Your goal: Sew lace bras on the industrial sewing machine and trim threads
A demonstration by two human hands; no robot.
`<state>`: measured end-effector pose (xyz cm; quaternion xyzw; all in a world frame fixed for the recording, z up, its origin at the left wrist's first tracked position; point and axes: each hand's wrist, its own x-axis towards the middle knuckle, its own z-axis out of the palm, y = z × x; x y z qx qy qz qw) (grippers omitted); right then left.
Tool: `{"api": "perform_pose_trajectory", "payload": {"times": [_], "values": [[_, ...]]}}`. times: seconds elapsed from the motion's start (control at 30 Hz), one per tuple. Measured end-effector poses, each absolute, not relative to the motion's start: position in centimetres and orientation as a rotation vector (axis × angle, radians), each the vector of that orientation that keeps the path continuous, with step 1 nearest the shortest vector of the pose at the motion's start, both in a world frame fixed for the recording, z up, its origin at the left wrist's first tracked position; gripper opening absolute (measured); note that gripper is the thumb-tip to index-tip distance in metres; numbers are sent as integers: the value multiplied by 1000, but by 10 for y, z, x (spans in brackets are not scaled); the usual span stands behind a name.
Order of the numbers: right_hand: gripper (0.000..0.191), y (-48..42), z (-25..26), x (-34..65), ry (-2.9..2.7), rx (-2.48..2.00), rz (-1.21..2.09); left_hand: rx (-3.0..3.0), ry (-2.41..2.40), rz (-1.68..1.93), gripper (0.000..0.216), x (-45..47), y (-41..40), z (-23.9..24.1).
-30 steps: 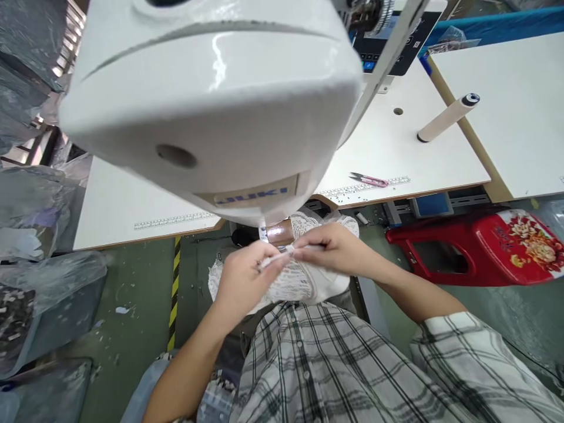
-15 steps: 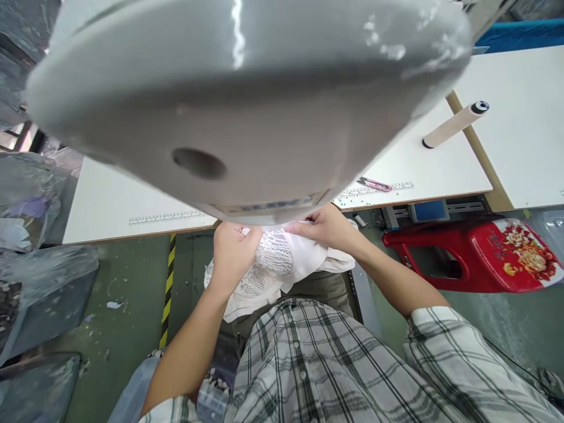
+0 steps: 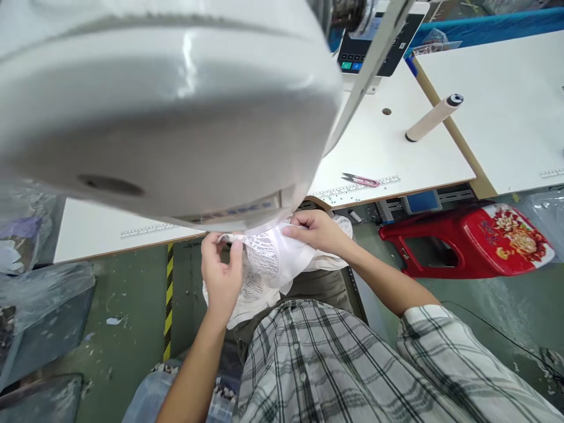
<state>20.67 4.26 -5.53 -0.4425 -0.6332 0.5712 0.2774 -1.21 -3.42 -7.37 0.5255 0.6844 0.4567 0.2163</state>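
Note:
A white lace bra [image 3: 264, 256], with a patterned lace cup and a smooth panel, lies across my lap under the sewing machine head [image 3: 185, 129]. My left hand [image 3: 221, 273] grips its lace edge at the left, the thumb a little apart from the curled fingers. At the right, my right hand [image 3: 318, 230] pinches the smooth part between thumb and fingers. More white fabric [image 3: 247, 311] hangs below over my legs. The machine head hides the needle area and the bra's far edge.
Thread snips [image 3: 361, 180] lie by a ruler strip on the white table [image 3: 440, 158]. A thread cone [image 3: 434, 119] and a control panel [image 3: 374, 44] stand further back. To the right is a red stool [image 3: 445, 244]; plastic bins [image 3: 48, 305] stand left.
The view has shifted, so the machine head sits further left and the control panel shows. My left hand has moved left along the lace edge, its thumb now apart. My right hand still pinches the bra.

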Motion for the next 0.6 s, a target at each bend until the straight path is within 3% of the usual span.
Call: {"api": "perform_pose_trajectory", "payload": {"times": [0.3,0.47,0.6], "values": [[56,29,-68,220,-1544,-1240,1591,1741,1708,1123,105,22,-104,-156],[58,21,-75,228,-1471,-1302,1641,1664,1871,1021,113,41,-109,-191],[57,16,-81,234,-1504,-1274,1606,1634,1838,1009,93,36,-108,-210]]}}
